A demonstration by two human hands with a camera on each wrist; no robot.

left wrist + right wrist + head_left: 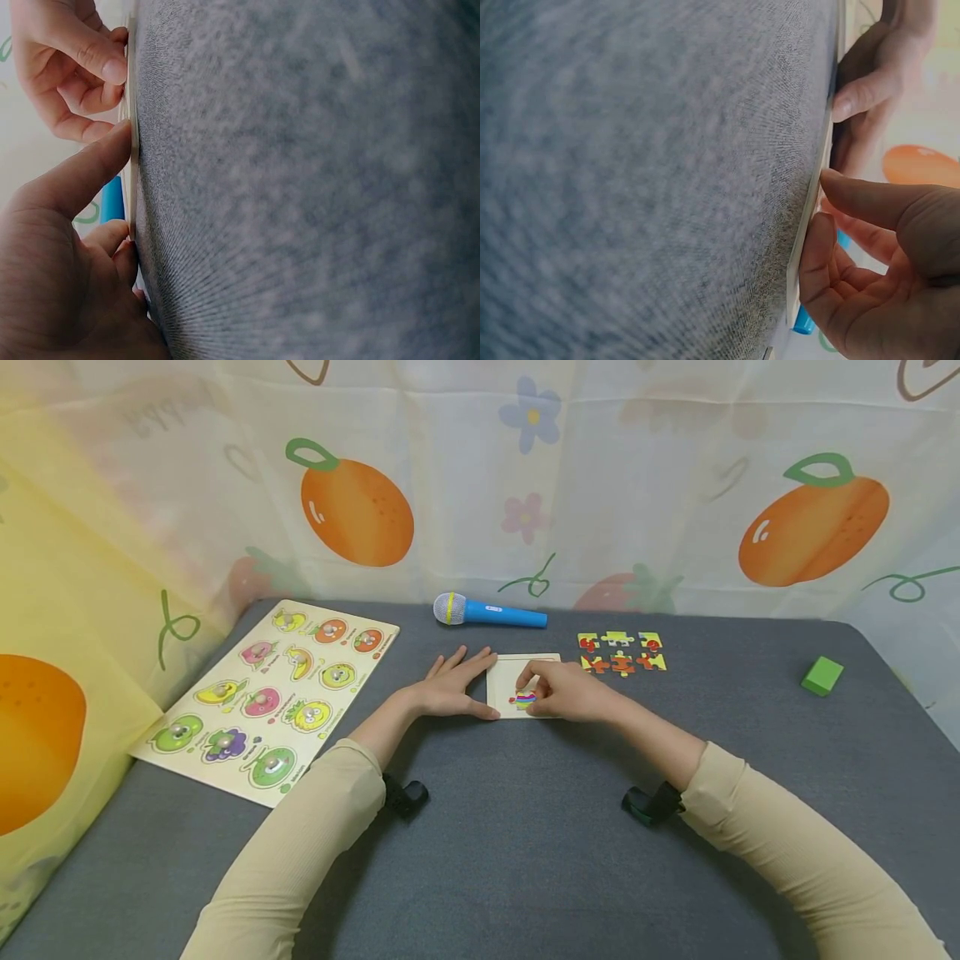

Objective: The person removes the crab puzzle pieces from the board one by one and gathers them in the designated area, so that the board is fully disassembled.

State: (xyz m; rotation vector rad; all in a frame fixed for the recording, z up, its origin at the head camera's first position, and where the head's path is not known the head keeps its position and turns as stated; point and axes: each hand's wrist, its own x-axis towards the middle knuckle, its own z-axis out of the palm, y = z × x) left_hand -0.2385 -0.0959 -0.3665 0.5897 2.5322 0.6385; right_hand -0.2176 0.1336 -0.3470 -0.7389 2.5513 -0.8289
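Note:
A small white puzzle tray (504,681) lies flat on the table between the two hands. My left hand (448,687) rests at its left side with fingers spread; the thumb touches the near corner and the index finger reaches the far one. Over the tray, my right hand (567,691) has its fingers bent and its thumb and fingertips around a brightly striped puzzle piece (524,699). In the left wrist view the left thumb (86,169) lies against the tray's edge (133,180). The right thumb and index finger are low at the tray in the right wrist view.
Several yellow and red puzzle pieces (622,662) lie in two rows right of the tray. Behind it is a blue toy microphone (502,614). A fruit knob-puzzle board (238,714) lies at the left, a green block (822,676) far right. A printed curtain (465,485) borders the table's back.

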